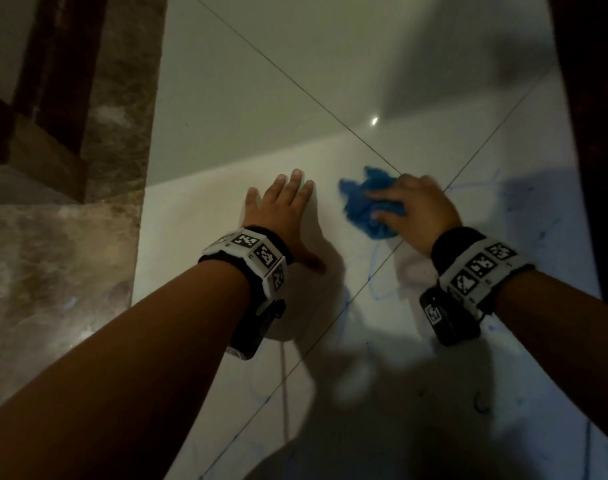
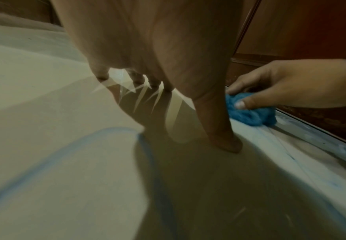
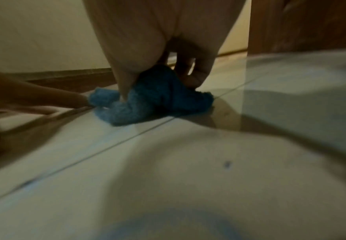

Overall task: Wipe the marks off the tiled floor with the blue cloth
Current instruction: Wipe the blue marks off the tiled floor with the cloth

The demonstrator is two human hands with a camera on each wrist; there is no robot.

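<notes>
From the head view, the left hand [image 1: 281,206] lies flat on the tiled floor [image 1: 247,109], fingers straight and spread, its grip released. Just to its right, the right hand [image 1: 416,211] is clamped down on the bunched blue cloth [image 1: 363,206], fingers curled over it, right beside where two grout lines cross. Thin blue marks [image 1: 382,289] loop across the tiles near both wrists and on toward the lower right edge.

Over to the left wrist view: palm and fingertips [image 2: 103,76] press the glossy tile, thumb planted, and a broad blue stroke [image 2: 51,159] curves under the camera. On the right, the other hand [image 2: 287,87] pinches the cloth [image 2: 250,115] with the thumb over its front, close to a dark wooden skirting.

The right wrist view is blurred, but the cloth [image 3: 147,104] sits crumpled on the floor under the curled fingers [image 3: 194,76], seemingly straddling a grout line, with the left hand's fingertips [image 3: 73,99] just beside it.
</notes>
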